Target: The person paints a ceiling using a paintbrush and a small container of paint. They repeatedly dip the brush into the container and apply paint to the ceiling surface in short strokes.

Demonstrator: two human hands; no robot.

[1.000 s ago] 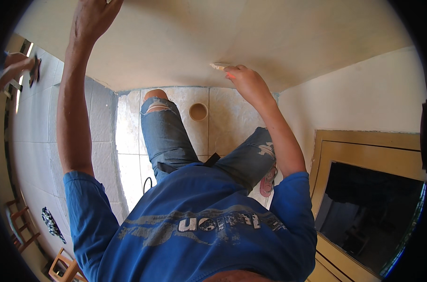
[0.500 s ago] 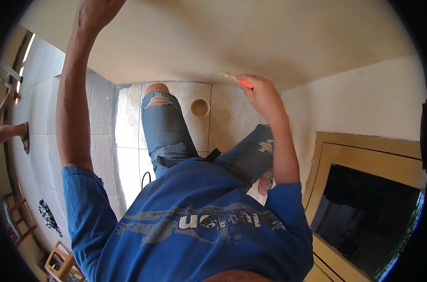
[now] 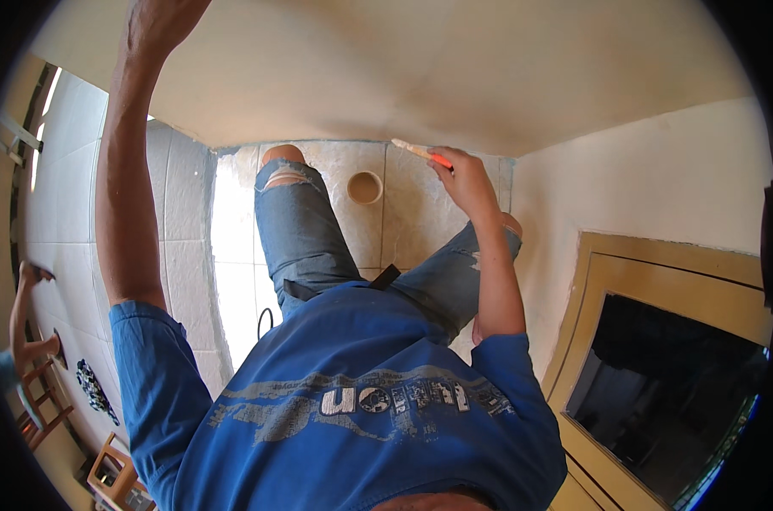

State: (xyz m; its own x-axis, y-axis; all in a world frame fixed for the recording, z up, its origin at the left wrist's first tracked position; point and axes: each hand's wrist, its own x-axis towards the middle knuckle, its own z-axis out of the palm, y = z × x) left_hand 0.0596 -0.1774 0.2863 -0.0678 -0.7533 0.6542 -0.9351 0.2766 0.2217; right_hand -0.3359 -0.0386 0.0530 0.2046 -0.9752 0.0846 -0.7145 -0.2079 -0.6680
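Note:
In my right hand (image 3: 465, 185) is a paintbrush (image 3: 419, 152) with an orange-red handle and pale bristles. Its bristles point left, close to the foot of the cream wall (image 3: 489, 68); whether they touch it I cannot tell. My left arm reaches far up, and my left hand (image 3: 159, 27) is by the wall at the top edge, its fingers hidden. Between my knees, a small round tub (image 3: 365, 188) with pale contents stands on the tiled floor (image 3: 318, 162).
A yellow-brown framed panel (image 3: 586, 255) with a dark pane is at the right. On the left floor lie a patterned cloth (image 3: 95, 392) and a wooden chair (image 3: 114, 477). Another person's leg (image 3: 25, 328) shows at the left edge.
My right hand and the paintbrush have shifted slightly down and left. My left hand has moved a little left. At the left edge, the other person has walked nearer, past the earlier spot.

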